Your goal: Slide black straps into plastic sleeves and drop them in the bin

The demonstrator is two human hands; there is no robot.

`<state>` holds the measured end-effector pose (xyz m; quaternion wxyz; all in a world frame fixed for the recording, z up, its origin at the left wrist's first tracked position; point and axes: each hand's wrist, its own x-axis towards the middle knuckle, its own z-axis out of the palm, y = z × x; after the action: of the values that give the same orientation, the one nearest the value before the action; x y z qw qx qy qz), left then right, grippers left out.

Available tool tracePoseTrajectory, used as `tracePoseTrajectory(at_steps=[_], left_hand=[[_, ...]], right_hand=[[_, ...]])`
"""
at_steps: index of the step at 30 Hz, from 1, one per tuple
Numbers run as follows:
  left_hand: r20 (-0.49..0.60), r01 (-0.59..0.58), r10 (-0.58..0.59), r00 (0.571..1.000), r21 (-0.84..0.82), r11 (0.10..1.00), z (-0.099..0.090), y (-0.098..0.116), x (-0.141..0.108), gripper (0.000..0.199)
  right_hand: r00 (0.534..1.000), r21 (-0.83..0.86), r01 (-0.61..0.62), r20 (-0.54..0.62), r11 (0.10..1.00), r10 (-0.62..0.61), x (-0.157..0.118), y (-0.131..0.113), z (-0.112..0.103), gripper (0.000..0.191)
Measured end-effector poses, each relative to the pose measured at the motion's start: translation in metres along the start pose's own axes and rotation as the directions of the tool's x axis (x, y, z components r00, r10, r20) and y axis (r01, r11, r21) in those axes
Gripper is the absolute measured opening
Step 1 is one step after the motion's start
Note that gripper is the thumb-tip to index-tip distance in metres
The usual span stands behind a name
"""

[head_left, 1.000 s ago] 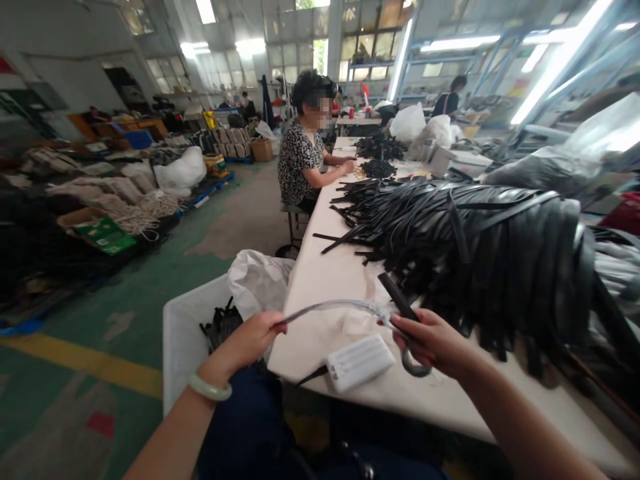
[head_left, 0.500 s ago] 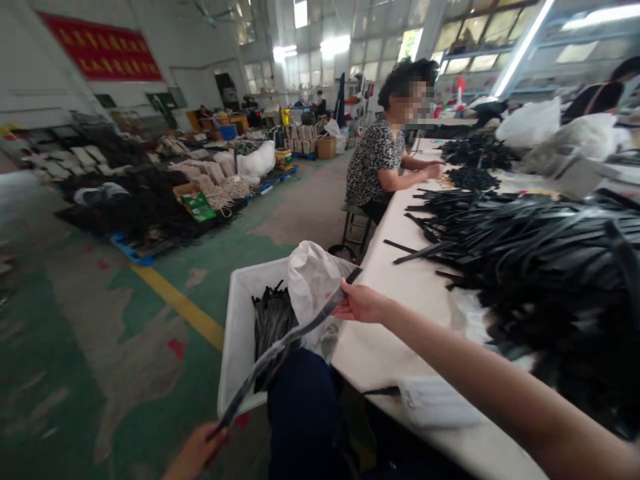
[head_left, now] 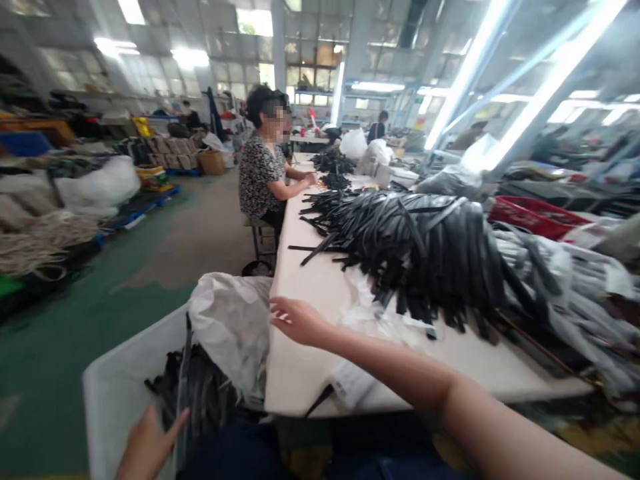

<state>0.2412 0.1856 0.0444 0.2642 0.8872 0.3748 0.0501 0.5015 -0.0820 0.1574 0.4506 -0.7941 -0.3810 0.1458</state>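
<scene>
My right hand [head_left: 297,321] is over the near left edge of the white-covered table [head_left: 305,370], fingers apart, holding nothing. Low at the left, my left hand [head_left: 150,441] is open over the white bin [head_left: 113,380], thumb and fingers spread. Close by its fingertips a dark strap [head_left: 185,360] stands nearly upright; whether they touch it I cannot tell. More black straps [head_left: 213,393] lie in the bin. A white sack [head_left: 230,320] hangs over its side against the table. A large heap of black straps [head_left: 415,233] covers the table's middle.
A co-worker [head_left: 263,167] sits on a stool at the table's far left side, hands by small dark pieces [head_left: 335,181]. A rolled white bundle [head_left: 350,383] lies at the near edge. A red basket [head_left: 537,217] stands right. Goods on pallets line the floor at left.
The view has swung right toward the table. The strap that stretched between my hands has left my right hand and now stands over the bin. My left hand has opened.
</scene>
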Motion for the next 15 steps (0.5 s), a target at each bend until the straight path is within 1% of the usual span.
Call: tracePoseTrajectory(at_steps=[1,2,3,4,5,6,7,8,9,10,11,13,15], left_hand=[[0.013,-0.063,0.063,0.998,-0.006,0.998,0.000,0.035,0.018,0.061],[0.110,-0.170,0.173,0.979,-0.030,0.985,0.002,0.075,0.031,0.062],[0.211,-0.301,0.305,0.929,-0.053,0.952,0.005,0.120,0.037,0.059],[0.289,-0.433,0.436,0.852,-0.076,0.898,0.011,0.167,0.039,0.054],[0.368,-0.555,0.550,0.750,-0.101,0.825,0.020,0.214,0.036,0.049],[0.408,-0.610,0.604,0.685,-0.133,0.781,0.032,0.257,0.031,0.041],[0.429,-0.636,0.627,0.650,-0.145,0.758,0.047,0.297,0.025,0.034],[0.440,-0.644,0.629,0.641,-0.137,0.753,0.064,0.330,0.018,0.029],[0.442,-0.639,0.615,0.653,-0.113,0.761,0.082,0.358,0.012,0.029],[0.441,-0.620,0.586,0.680,-0.082,0.780,0.100,0.378,0.007,0.031],[0.441,-0.594,0.551,0.708,-0.051,0.803,0.117,0.393,0.004,0.034],[0.439,-0.535,0.486,0.756,-0.013,0.845,0.143,0.408,0.003,0.037],[0.431,-0.481,0.441,0.787,-0.019,0.877,0.155,0.412,0.006,0.031]], right_hand=[[0.995,-0.052,-0.047,-0.094,0.998,0.042,-0.036,0.026,-0.030,0.034],[0.975,-0.101,-0.112,-0.206,0.988,0.090,-0.072,0.052,-0.059,0.028],[0.939,-0.142,-0.186,-0.317,0.972,0.133,-0.107,0.076,-0.087,0.025],[0.898,-0.172,-0.252,-0.408,0.952,0.164,-0.139,0.098,-0.111,0.024],[0.866,-0.192,-0.298,-0.466,0.935,0.180,-0.167,0.117,-0.132,0.023],[0.842,-0.205,-0.330,-0.506,0.922,0.188,-0.189,0.132,-0.148,0.023],[0.826,-0.213,-0.347,-0.530,0.913,0.190,-0.207,0.145,-0.160,0.022],[0.819,-0.217,-0.352,-0.543,0.911,0.187,-0.219,0.155,-0.167,0.022],[0.818,-0.218,-0.347,-0.547,0.912,0.180,-0.227,0.162,-0.170,0.023],[0.821,-0.217,-0.333,-0.544,0.917,0.170,-0.230,0.166,-0.171,0.023],[0.829,-0.215,-0.314,-0.537,0.925,0.156,-0.230,0.168,-0.170,0.023],[0.849,-0.208,-0.265,-0.513,0.942,0.125,-0.222,0.169,-0.166,0.023],[0.872,-0.192,-0.208,-0.480,0.959,0.093,-0.208,0.166,-0.163,0.024]])
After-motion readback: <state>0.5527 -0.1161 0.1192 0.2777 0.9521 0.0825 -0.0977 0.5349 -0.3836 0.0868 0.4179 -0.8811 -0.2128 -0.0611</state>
